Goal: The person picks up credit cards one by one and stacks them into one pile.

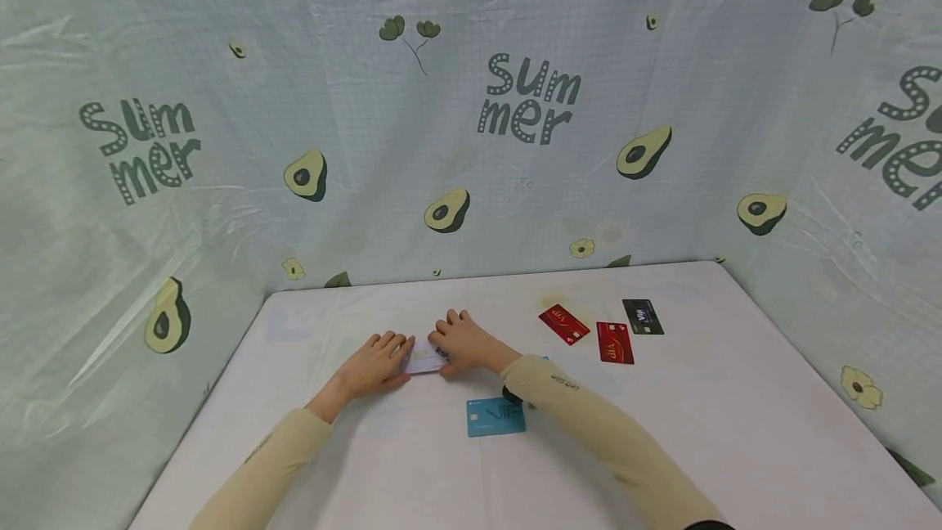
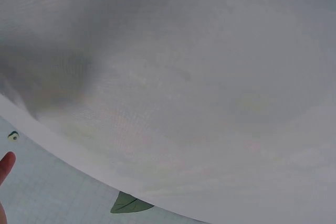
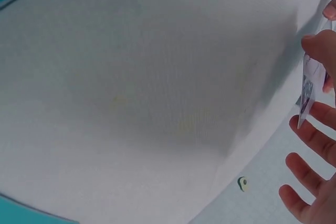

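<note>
A pale, whitish-lilac card (image 1: pixel 423 359) is held between the two hands, near the middle of the table. My left hand (image 1: pixel 375 366) grips its left end, thumb toward me and fingers on the far side. At the other end, my right hand (image 1: pixel 468 343) pinches the card between thumb and fingers, hiding its right part. The right wrist view catches the card (image 3: pixel 308 85) edge-on, tilted, with the right hand (image 3: pixel 317 129) around it and its lower fingers spread. Only a fingertip of the left hand (image 2: pixel 5 169) enters the left wrist view.
A blue VIP card (image 1: pixel 495 418) lies nearer me, beside the right forearm. Farther right on the white table (image 1: pixel 706 399) are two red VIP cards (image 1: pixel 564 324) and a black one (image 1: pixel 643 316). A patterned curtain (image 1: pixel 368 145) encloses the table's back and sides.
</note>
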Motion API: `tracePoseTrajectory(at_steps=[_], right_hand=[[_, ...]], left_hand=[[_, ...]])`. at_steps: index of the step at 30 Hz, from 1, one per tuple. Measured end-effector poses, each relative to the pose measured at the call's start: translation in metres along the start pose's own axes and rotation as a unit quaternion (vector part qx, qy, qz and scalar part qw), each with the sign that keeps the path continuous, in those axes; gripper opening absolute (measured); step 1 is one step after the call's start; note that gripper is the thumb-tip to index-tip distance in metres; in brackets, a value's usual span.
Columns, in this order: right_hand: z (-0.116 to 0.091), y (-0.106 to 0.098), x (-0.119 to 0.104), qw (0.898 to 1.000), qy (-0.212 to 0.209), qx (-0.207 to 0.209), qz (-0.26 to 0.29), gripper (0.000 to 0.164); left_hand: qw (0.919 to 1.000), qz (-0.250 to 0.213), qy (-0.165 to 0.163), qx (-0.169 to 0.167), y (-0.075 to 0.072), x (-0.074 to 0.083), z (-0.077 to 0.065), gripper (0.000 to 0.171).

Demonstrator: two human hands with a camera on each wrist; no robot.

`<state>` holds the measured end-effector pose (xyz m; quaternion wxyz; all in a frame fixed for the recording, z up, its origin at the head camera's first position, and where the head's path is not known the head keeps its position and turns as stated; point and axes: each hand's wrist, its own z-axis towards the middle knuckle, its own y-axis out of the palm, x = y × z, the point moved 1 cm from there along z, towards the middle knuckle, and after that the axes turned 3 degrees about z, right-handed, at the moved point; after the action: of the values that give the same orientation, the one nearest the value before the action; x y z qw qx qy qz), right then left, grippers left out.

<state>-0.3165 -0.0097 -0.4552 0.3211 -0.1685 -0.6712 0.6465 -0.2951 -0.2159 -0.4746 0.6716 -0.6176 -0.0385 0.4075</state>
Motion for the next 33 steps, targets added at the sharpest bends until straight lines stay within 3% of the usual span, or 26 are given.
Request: tracePoseTrajectory(at_steps=[4,13,21,33], right_hand=[[-0.003,-0.003,0.002,1.000,0.001,-0.001,0.005,0.058],[-0.008,0.001,0.008,1.000,0.004,-0.003,0.023,0.060],[-0.020,-0.003,0.013,0.999,-0.006,0.022,0.027,0.059],[-0.038,-0.006,0.015,0.999,-0.013,0.030,0.043,0.059]], left_hand=[[0.9998,0.003,-0.002,0.018,-0.002,0.001,0.001,0.053],[0.9997,0.016,-0.004,0.018,-0.009,0.004,0.004,0.051],[0.9991,0.029,0.003,0.030,-0.016,0.010,0.008,0.052],[0.9993,0.028,-0.004,0.022,-0.025,0.022,0.011,0.051]])
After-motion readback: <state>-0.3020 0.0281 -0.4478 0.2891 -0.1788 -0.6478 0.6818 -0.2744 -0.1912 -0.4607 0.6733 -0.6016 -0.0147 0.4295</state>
